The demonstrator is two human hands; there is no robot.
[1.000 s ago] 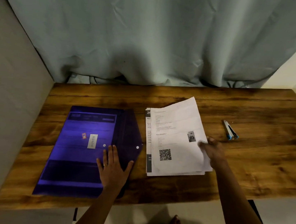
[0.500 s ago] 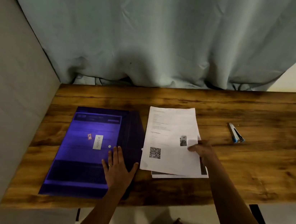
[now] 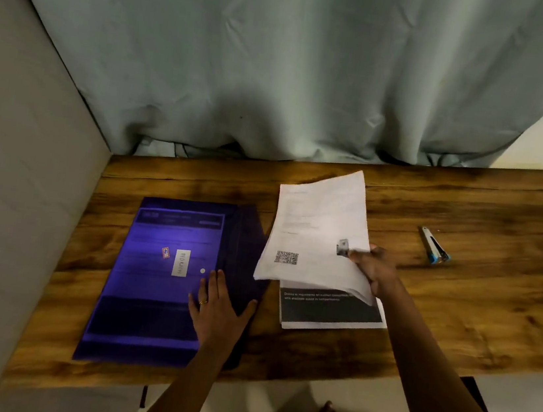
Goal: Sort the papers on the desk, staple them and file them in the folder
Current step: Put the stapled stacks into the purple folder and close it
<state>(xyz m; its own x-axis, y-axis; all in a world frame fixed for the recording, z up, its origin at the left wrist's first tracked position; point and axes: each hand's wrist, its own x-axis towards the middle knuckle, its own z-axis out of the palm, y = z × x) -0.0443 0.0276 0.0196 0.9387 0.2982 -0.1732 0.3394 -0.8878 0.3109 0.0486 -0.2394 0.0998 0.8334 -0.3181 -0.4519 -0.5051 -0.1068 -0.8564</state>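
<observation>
- Lifted off the pile (image 3: 328,312) now: top paper (image 3: 318,232), pinched by the right hand (image 3: 372,267)
- Left hand (image 3: 219,306) lies flat (fingers straight) on the purple folder (image 3: 150,276)
- Stapler (image 3: 435,251) on wooden desk (image 3: 489,321), curtain (image 3: 281,68) behind

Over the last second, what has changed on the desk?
The right hand, pinching the top sheet, has lifted it off the paper stack, uncovering its dark band. The left hand still rests flat on the purple folder; the stapler lies where it was.

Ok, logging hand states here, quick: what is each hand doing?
Left hand: open, resting flat on the purple folder.
Right hand: pinching the top sheet, held above the paper stack.
</observation>
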